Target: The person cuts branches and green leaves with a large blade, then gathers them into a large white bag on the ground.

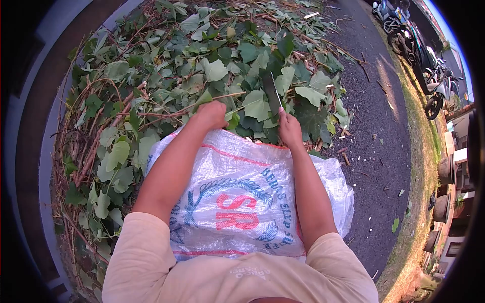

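Observation:
My left hand [212,115] is closed around a thin brown branch [230,95] whose cut end points right. My right hand [290,130] grips the pinkish handle of a machete [271,91], its dark blade pointing up and away over the leaves. A heap of leafy green cuttings [214,70] lies in front of both hands. Below them a white woven sack [237,171] with red and blue print spreads under my forearms, up against the heap.
Dark asphalt [376,151] runs along the right, with wood chips scattered on it. Beyond a grassy verge [422,151] several motorcycles [434,96] stand parked at the upper right. Plant pots [444,169] line the far right. A low kerb [46,166] borders the heap on the left.

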Available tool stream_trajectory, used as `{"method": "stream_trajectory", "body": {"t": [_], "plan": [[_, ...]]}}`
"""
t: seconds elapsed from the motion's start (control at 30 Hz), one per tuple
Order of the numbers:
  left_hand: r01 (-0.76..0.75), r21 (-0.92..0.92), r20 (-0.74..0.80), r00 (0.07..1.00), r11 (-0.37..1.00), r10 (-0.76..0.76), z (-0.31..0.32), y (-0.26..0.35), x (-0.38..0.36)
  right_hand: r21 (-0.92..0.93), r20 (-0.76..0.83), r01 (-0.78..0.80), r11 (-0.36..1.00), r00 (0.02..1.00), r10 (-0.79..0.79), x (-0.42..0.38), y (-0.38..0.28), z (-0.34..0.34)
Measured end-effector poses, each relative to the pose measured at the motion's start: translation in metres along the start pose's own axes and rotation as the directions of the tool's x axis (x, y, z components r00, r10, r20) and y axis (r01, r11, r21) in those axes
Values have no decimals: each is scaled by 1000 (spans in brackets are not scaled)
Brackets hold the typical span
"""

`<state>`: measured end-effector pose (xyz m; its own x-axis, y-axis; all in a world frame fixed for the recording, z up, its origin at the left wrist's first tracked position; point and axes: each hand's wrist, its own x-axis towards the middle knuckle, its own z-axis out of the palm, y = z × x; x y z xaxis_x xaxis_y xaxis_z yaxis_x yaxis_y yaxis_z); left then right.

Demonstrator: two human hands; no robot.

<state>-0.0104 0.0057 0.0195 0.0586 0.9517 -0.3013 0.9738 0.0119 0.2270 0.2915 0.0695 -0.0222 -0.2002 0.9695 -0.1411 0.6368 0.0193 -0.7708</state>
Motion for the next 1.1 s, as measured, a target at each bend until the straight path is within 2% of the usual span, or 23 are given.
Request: {"method": "stream_trajectory", "body": {"t": [0.07, 0.13, 0.17, 0.2, 0.27, 0.3, 0.4, 0.47, 0.53, 0.6, 0.63, 0.67, 0.7, 0.73, 0.77, 0.8, 0.87, 0.9, 0.93, 0.97, 1.0, 1.03, 1.1], "plan": [[54, 103, 129, 989, 993, -67, 13, -8, 12, 2, -210, 56, 998, 976, -54, 10, -8, -11], [2, -19, -16, 1000, 1000, -2, 15, -3, 19, 14, -284, 122, 992, 952, -113, 8, -27, -26], [-80, -173, -130, 990, 982, 58, 21, -2, 28, 31, -328, 128, 991, 938, -111, 1, -28, -27], [-88, -173, -114, 991, 981, 69, 29, 1, 34, 32, -331, 110, 993, 939, -93, -7, -34, -28], [-167, -183, -319, 942, 969, 102, 45, 12, 51, 129, -346, 194, 972, 928, -139, -24, -59, -35], [-153, -231, -382, 922, 961, 55, 52, 18, 56, 183, -329, 226, 957, 931, -157, -34, -72, -34], [-124, -254, -360, 933, 959, 26, 67, 15, 69, 141, -257, 287, 947, 935, -245, -48, -55, -3], [-136, -220, -315, 947, 966, 62, 79, 11, 72, -54, -51, 111, 992, 992, -114, -31, -10, 32], [-130, -179, -283, 956, 975, 76, 60, 14, 74, -49, -41, 102, 994, 994, -104, -18, 9, 32], [-92, -107, -85, 993, 990, 83, 52, 22, 63, -46, 10, 74, 996, 997, -74, -10, 15, 32], [-258, 49, -53, 964, 965, 260, 57, 9, 73, -29, 18, 54, 998, 998, -54, -11, 13, 29], [-258, 43, -39, 965, 965, 260, 72, 4, 74, -4, 14, 30, 1000, 999, -30, -14, 11, 26], [-251, -202, -233, 951, 947, 203, 64, 6, 71, -18, 41, 16, 1000, 999, -16, -14, 5, 22], [-278, -432, -405, 910, 858, 91, 54, 8, 71, -15, 32, 20, 1000, 999, -20, -13, -4, 18], [-380, -450, -540, 836, 808, 92, 50, 15, 65, -5, -81, 67, 998, 994, -68, -13, -13, 13], [-380, -453, -548, 832, 807, 84, 38, 26, 57, -3, -187, 118, 993, 975, -117, -15, -26, 7], [-326, -794, -418, 906, 514, -72, 21, 43, 47, 48, -231, 202, 978, 955, -186, -25, -64, -19], [-368, -780, -467, 880, 505, -80, 34, 43, 57, 133, -326, 269, 954, 921, -214, -28, -74, -25], [-365, -784, -462, 883, 502, -81, 41, 41, 59, 210, -425, 333, 919, 878, -220, -32, -79, -28], [-322, -672, -481, 874, 667, -63, 47, 41, 63, 264, -447, 397, 879, 858, -254, -36, -83, -28], [-268, -533, -495, 868, 803, -39, 54, 44, 66, 256, -449, 388, 885, 859, -247, -38, -78, -24], [-337, -507, -568, 823, 793, -14, 59, 43, 67, 207, -364, 354, 912, 893, -264, -42, -68, -17], [-297, -496, -552, 833, 816, -32, 64, 46, 66, 39, -150, 234, 971, 962, -226, -35, -28, 15]]}}
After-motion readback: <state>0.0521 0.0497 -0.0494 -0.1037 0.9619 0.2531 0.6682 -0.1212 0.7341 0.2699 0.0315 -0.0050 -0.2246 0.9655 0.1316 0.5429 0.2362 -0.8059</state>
